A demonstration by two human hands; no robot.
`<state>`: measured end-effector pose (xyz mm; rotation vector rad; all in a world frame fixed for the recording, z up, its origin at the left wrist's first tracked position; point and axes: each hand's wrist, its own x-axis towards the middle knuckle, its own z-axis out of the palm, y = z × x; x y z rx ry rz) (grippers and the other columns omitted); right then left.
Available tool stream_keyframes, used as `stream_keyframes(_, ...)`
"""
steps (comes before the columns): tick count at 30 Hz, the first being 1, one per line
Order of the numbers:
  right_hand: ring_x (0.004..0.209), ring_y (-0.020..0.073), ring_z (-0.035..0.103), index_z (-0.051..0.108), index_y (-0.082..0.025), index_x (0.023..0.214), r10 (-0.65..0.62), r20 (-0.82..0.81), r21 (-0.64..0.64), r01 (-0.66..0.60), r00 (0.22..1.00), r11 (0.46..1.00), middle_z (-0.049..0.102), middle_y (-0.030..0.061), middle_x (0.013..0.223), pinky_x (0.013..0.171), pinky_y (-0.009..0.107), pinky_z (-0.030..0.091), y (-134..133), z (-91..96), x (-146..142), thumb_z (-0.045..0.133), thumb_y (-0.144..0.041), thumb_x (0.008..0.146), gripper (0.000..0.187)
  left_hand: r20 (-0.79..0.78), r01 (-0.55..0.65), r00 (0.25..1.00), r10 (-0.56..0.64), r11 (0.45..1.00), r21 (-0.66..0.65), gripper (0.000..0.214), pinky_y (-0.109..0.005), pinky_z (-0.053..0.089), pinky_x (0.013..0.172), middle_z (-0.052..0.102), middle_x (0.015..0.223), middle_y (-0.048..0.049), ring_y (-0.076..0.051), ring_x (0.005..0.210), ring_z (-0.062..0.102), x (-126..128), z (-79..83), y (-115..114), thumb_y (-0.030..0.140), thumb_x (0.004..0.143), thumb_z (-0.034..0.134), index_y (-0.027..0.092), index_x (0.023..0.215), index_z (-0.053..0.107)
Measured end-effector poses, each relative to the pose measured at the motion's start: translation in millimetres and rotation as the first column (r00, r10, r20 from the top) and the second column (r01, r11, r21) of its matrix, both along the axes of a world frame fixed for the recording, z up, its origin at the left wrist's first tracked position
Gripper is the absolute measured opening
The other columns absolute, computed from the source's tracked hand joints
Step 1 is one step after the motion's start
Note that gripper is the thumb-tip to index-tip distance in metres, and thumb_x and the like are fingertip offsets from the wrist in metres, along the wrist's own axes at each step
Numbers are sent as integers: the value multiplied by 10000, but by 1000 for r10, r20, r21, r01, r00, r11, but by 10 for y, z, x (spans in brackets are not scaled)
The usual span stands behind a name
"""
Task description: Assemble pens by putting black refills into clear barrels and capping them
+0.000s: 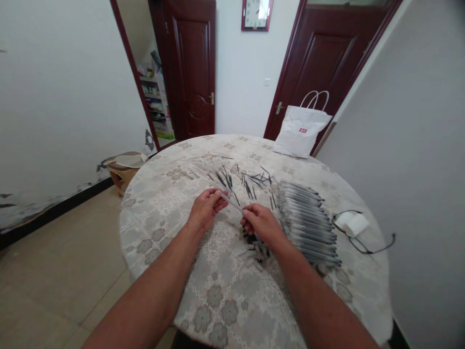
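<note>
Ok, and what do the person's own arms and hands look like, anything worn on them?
The left hand and right hand are both bare, without gloves. The left forearm and right forearm show no sleeves, watch or bracelet as far as the picture reaches. No rings or markings can be made out.

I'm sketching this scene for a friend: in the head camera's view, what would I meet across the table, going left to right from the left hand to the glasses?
Left hand → thin pale rod → right hand → row of grey pen-like sticks → glasses.
</note>
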<state>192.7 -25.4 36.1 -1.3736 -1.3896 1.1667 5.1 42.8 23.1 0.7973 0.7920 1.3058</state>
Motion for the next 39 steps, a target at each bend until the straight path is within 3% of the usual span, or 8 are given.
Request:
stream_keyframes(4,762,141,650,666,-212,949,-102,517,317,-80,850,945,735,22,856,703,230,445,-119,218,-19,558,-277,930,127,-182,181,970,-162,979,93,319,-335,606,735,746,1032,-119,-196,838,719,52,58,-90,382,783,779,160,979,658)
stream_keyframes(10,931,195,636,690,-208,918,-137,878,255,-206,459,945,715,71,941,814,263,426,-260,549,227,585,-239,920,110,-483,193,870,-99,970,149,358,-298,565,649,754,939,-115,-225,785,702,51,87,-132,521,794,714,172,873,728)
stream_keyframes(14,997,213,612,724,-192,987,-284,897,335,-101,339,937,696,105,998,891,284,418,-192,741,777,573,-229,934,164,-789,112,573,221,933,342,226,-307,523,749,752,883,-59,-226,803,682,-23,1,-48,416,825,663,217,900,741)
stream_keyframes(16,984,223,618,739,-184,986,-328,910,337,11,254,942,694,114,992,893,294,418,-116,775,1095,577,-225,926,177,-863,173,393,319,896,410,221,-326,503,845,753,939,-57,-231,856,680,-52,-64,-14,357,864,597,231,973,741)
stream_keyframes(20,985,228,632,761,-185,992,-296,947,278,145,125,950,692,123,1021,855,290,428,24,699,1554,561,-225,926,214,-903,351,167,396,832,429,293,-358,451,979,719,1089,-102,-256,1034,643,-65,-185,16,274,907,506,212,1096,723)
stream_keyframes(27,1016,228,627,755,-195,1055,-252,965,240,138,79,961,679,126,1076,846,290,428,132,507,1716,534,-222,934,253,-922,434,-132,365,857,277,339,-348,440,969,656,1116,-120,-267,1093,588,-40,-192,-39,229,935,482,232,1186,711)
stream_keyframes(33,1008,239,630,742,-191,1092,-312,944,302,97,109,948,692,138,1068,844,304,429,108,499,1474,487,-225,964,287,-918,449,-146,369,852,271,385,-347,440,916,626,1133,-124,-270,1071,567,-15,-192,-85,183,943,462,243,1255,679)
stream_keyframes(39,994,225,648,729,-203,1079,-243,943,274,-118,226,955,717,110,1042,850,288,429,15,570,793,504,-256,976,253,-924,428,-149,353,865,262,380,-339,441,869,600,1142,-118,-263,1072,557,11,-190,-84,171,943,452,272,1237,671)
